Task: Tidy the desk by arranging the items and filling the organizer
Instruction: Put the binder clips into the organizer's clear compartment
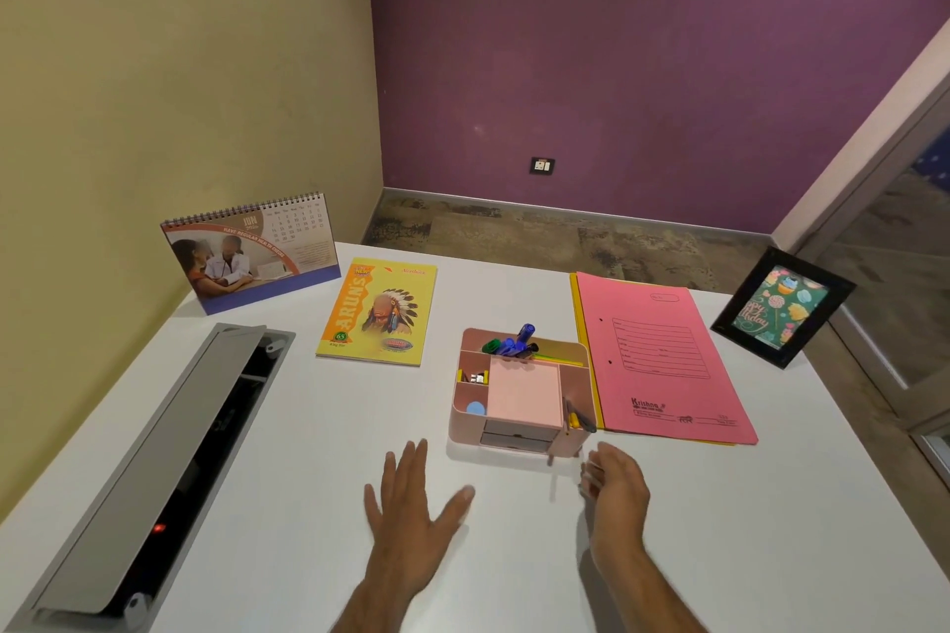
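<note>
— Pink, that organizer; where does it sit on the desk?
— Just beyond both hands, between notebook and folder.
— And the left hand?
— Flat, fingers spread, holding nothing.
— The right hand?
— Fingers loosely curled, empty, near the organizer's front corner.

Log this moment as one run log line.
pink plastic desk organizer: filled | left hand: flat on white desk | right hand: relaxed, empty
</note>
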A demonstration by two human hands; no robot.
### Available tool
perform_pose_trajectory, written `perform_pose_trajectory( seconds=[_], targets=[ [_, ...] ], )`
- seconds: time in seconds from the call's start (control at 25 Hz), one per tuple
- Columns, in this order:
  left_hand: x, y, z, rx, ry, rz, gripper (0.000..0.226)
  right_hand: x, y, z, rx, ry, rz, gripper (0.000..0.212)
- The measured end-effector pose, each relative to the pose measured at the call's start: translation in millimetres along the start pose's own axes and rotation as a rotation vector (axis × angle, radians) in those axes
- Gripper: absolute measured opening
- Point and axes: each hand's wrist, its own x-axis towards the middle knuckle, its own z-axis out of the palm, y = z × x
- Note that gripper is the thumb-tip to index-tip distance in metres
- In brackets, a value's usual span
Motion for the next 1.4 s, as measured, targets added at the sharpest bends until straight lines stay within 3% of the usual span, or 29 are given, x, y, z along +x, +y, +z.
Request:
perform_pose_trajectory(
  seconds=[0.12, 0.24, 0.52, 0.72, 1.04, 1.4],
  targets=[
    [27, 42, -8, -0.520, 0.018, -0.117, 0.073, 21, -9, 6, 0.101, -0.114, 0.122, 0.039],
    [53, 72, -13, -0.711, -0.044, -0.225, 0.065, 33, -15, 13, 0.103, -0.207, 0.154, 0.045],
    [79, 73, 2, -0.730, -0.105, -0.297, 0.053, 33, -23, 30, 0.156, -0.266, 0.213, 0.026],
    [74, 88, -1, -0.702, 0.045, -0.307, 0.038, 39, -16, 30, 0.095, -0.280, 0.186, 0.027],
    [80, 104, -15, -0.566, 0.182, -0.274, 0.041, 45, -32, 45, 0.075, -0.243, 0.135, 0.020],
    [172, 130, -37, -0.552, 0.224, -0.187, 0.045, 106, -74, 110, 0.066, -0.307, 0.076, 0.022]
  ],
)
